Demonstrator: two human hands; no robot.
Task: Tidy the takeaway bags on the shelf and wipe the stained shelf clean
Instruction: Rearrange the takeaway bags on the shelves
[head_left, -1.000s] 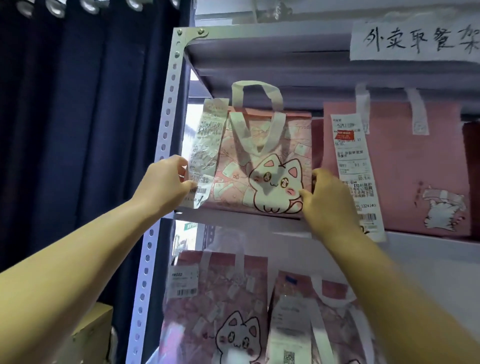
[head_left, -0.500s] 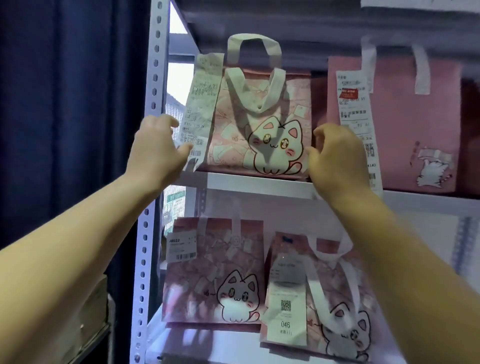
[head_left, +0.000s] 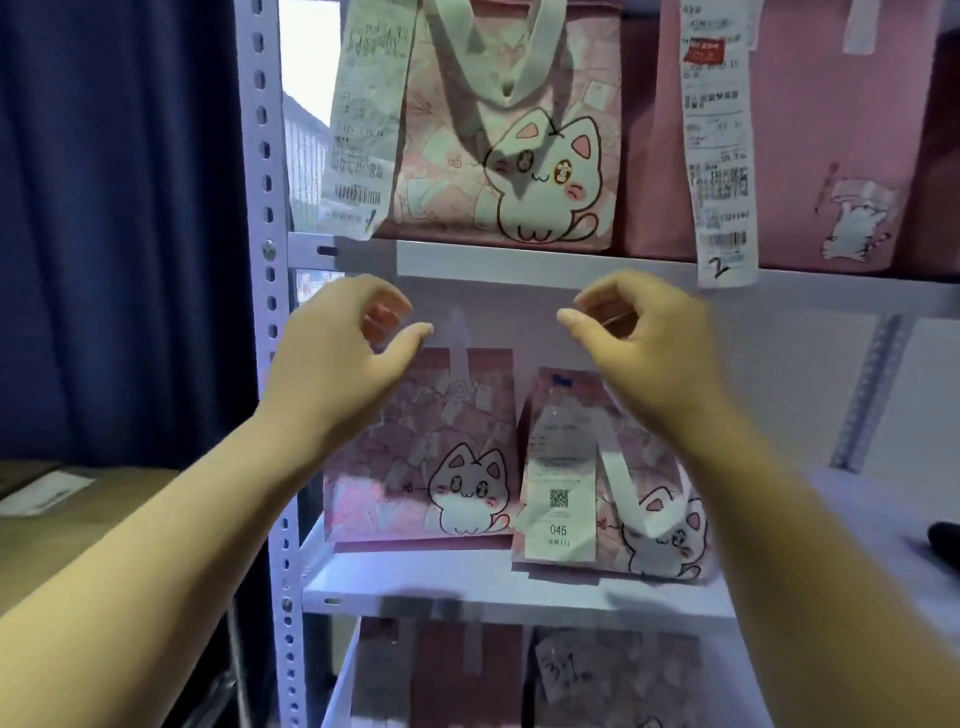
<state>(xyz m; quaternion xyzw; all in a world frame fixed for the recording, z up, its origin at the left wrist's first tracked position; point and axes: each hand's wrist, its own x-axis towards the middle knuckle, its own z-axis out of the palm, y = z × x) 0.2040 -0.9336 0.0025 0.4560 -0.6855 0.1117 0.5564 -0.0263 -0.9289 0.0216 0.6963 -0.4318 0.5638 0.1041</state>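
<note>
A pink cat-print takeaway bag (head_left: 509, 156) with a long receipt (head_left: 363, 119) stands on the upper shelf (head_left: 519, 260); a plainer pink bag (head_left: 810, 145) stands to its right. On the middle shelf (head_left: 467, 582) stand two more cat-print bags, a left one (head_left: 431, 467) and a right one (head_left: 613, 499) tagged 046. My left hand (head_left: 337, 358) and my right hand (head_left: 644, 343) hover in front of the middle shelf, above those two bags, fingers loosely curled and holding nothing.
A white perforated metal upright (head_left: 265, 312) frames the rack's left side, with a dark blue curtain (head_left: 119, 223) beyond. A cardboard box (head_left: 67, 514) sits low at the left. More pink bags (head_left: 519, 675) stand on the bottom shelf. A dark object (head_left: 943, 535) lies at the right edge.
Both hands have let go of the upper cat-print bag and dropped to the middle shelf level. The view has tilted downward, so the rack appears higher in frame.
</note>
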